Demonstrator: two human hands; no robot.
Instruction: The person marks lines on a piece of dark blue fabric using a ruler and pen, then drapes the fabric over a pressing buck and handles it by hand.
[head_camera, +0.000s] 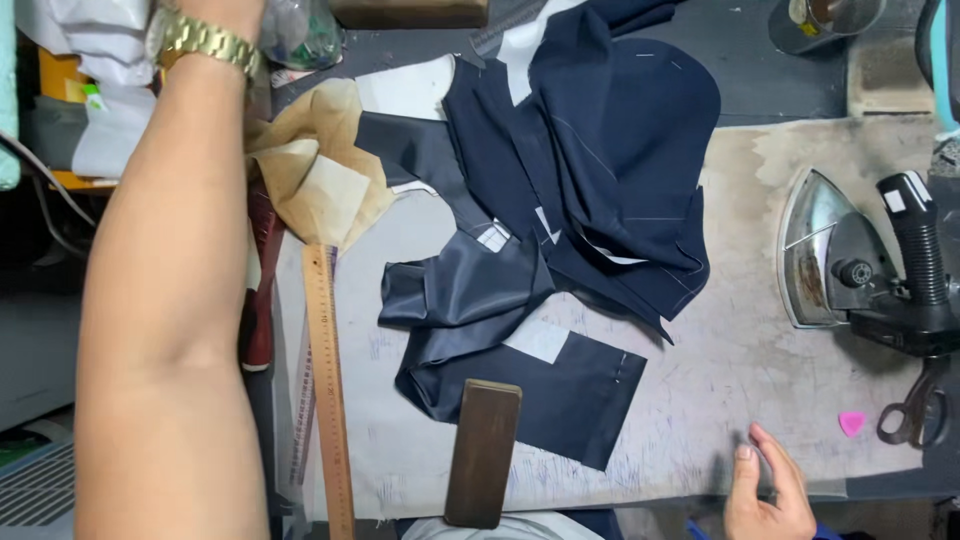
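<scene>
Filling the left side of the view, closest to the lens, is the person's left forearm, reaching up and away toward the far left corner of the worktop (760, 330), a gold-coloured wristwatch (200, 38) on the wrist; the left hand (215, 10) itself runs out of the top edge among clear plastic and white cloth, so whether it grips anything cannot be told. Down at the near edge, the right hand (768, 495) rests with fingers loosely spread and flat on the padded, stained cover, holding nothing, as if steadying. In the middle lies the navy fabric (590, 190), cut garment pieces with pale chalk lines and white patches, folded over a shinier dark lining (465, 295); it looks spread for pressing. A dark wooden block (483, 450) sits on the near part of the cloth, probably as a weight to keep it flat. Along the left edge a long wooden ruler (328, 390) lies lengthwise, beside tan interfacing (320, 170) bunched at the far left. At the right edge an iron (860, 265) stands tipped on its side, soleplate off the cover, likely so it scorches nothing. Near it, scissors (912, 405) and a small pink piece of tailor's chalk (852, 422). No readable packaging; only a small green tag at the far left.
</scene>
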